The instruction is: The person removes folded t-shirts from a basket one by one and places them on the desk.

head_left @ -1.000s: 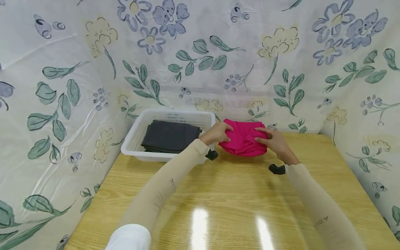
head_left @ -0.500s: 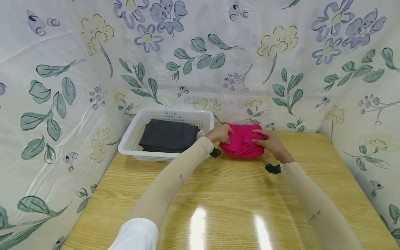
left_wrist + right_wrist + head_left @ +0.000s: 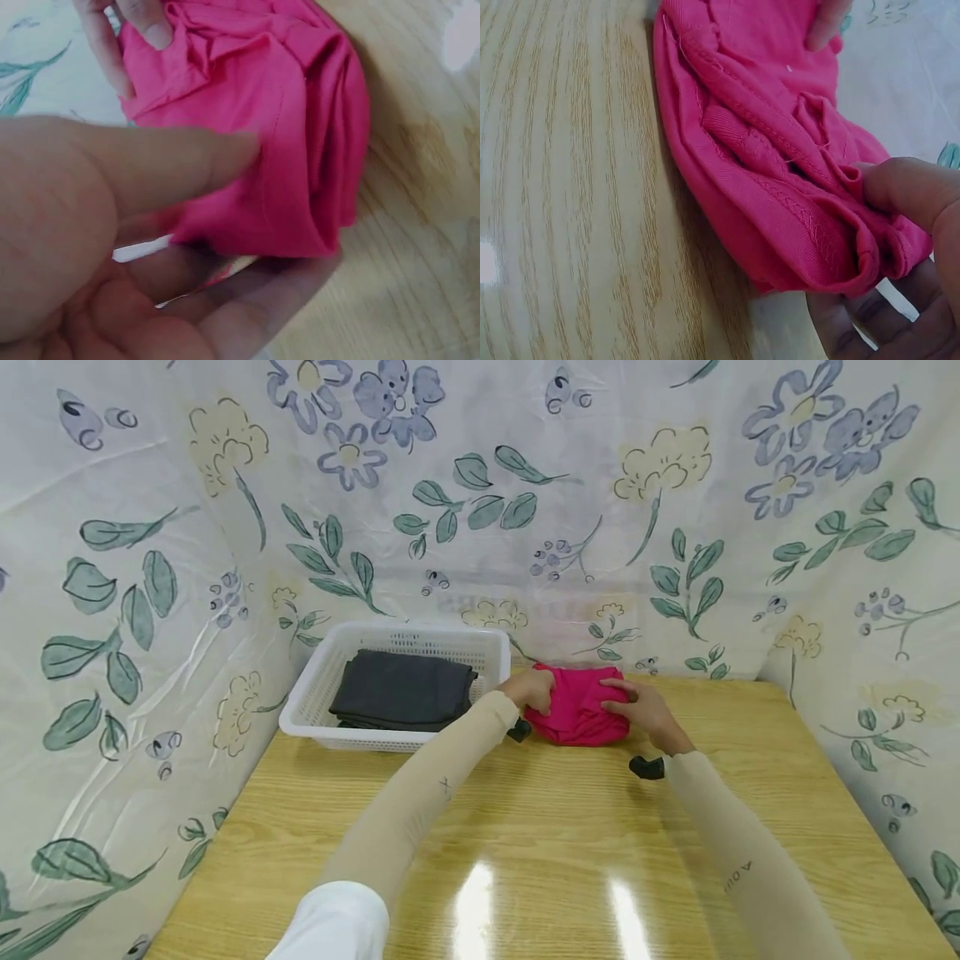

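Centrally, toward the back of the wood-grained table [image 3: 555,843], a folded bundle of bright pink cloth [image 3: 579,714] lies between the person's two hands, just to the right of a white perforated basket [image 3: 360,739]. The left hand [image 3: 531,691] grips the bundle's left end: in the left wrist view its thumb lies extended over the upper face while the fingers bend beneath the near edge, so that fabric is caught between them. The right hand [image 3: 647,708] holds the opposite end in a similar pinch; the right wrist view shows the thumb pressed into the folds above and the curled fingers passing below, partly hidden by the fabric. Both hands are thus only partly closed, the thickness of the cloth keeping thumb and fingers apart. Several layers, with stitched seams, are visible along the bundle's near side; whether its whole underside touches the table cannot be told. Inside the basket lies a stack of folded dark grey cloth [image 3: 405,689], and the left forearm, in a beige sleeve [image 3: 420,797], crosses in front of the basket's right front corner. A second beige sleeve [image 3: 750,852] covers the right forearm. Small black parts [image 3: 647,767] sit beside the wrists. Behind, a pale sheet [image 3: 480,568] printed with flowers and leaves encloses the table.
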### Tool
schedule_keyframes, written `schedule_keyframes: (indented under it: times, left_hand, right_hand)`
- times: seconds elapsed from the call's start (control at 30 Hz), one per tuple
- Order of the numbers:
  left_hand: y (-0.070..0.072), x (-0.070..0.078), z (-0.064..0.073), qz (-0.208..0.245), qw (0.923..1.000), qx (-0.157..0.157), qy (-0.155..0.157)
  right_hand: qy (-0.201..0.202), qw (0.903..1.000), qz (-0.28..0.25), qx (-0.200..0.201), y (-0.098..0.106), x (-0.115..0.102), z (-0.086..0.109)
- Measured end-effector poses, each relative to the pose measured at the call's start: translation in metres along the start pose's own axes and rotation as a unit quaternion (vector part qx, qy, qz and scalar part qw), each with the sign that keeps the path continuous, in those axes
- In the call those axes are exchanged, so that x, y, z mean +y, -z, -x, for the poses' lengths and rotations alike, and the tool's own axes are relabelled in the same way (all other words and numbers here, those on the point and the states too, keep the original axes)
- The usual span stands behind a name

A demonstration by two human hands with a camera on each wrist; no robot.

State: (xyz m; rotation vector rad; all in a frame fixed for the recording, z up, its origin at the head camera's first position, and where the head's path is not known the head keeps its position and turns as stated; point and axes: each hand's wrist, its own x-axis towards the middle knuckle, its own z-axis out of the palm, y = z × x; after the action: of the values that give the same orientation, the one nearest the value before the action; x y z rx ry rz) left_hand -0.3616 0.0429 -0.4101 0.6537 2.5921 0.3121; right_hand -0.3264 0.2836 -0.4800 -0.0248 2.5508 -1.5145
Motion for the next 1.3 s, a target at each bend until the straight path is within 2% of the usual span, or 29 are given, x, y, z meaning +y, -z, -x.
schedule_keyframes:
  times: [0.17, 0.23, 0.57, 0.67, 0.8, 0.9, 1.03, 1.3]
  left_hand:
    - [-0.003, 0.002, 0.001, -0.047, 0.9974, -0.054, 0.008]
    - [-0.004, 0.003, 0.002, -0.052, 0.9963, -0.067, 0.015]
    - [-0.005, 0.003, 0.002, -0.055, 0.9963, -0.064, 0.015]
    - [-0.004, 0.004, 0.001, -0.066, 0.9965, -0.051, 0.004]
    - [-0.001, 0.006, 0.002, -0.071, 0.9973, -0.013, -0.011]
    - [0.002, 0.005, 0.003, -0.034, 0.9992, 0.008, -0.018]
    - [0.003, 0.002, 0.004, 0.033, 0.9988, 0.016, -0.034]
    - [0.008, -0.008, 0.019, 0.065, 0.9886, 0.081, -0.109]
  right_hand:
    - [-0.014, 0.9999, 0.008, 0.000, -0.001, 0.003, -0.002]
    - [-0.019, 0.9997, 0.013, 0.002, -0.001, 0.003, -0.003]
    - [-0.019, 0.9978, 0.059, 0.022, -0.004, 0.002, 0.002]
    - [-0.021, 0.9966, 0.073, 0.034, -0.003, 0.000, 0.003]
    - [-0.024, 0.9954, 0.075, 0.055, 0.000, -0.003, 0.006]
    - [-0.017, 0.9946, 0.068, 0.076, 0.002, -0.007, 0.009]
    - [0.003, 0.9942, 0.049, 0.096, 0.003, -0.013, 0.013]
    - [0.045, 0.9950, 0.033, 0.084, 0.006, -0.029, 0.022]
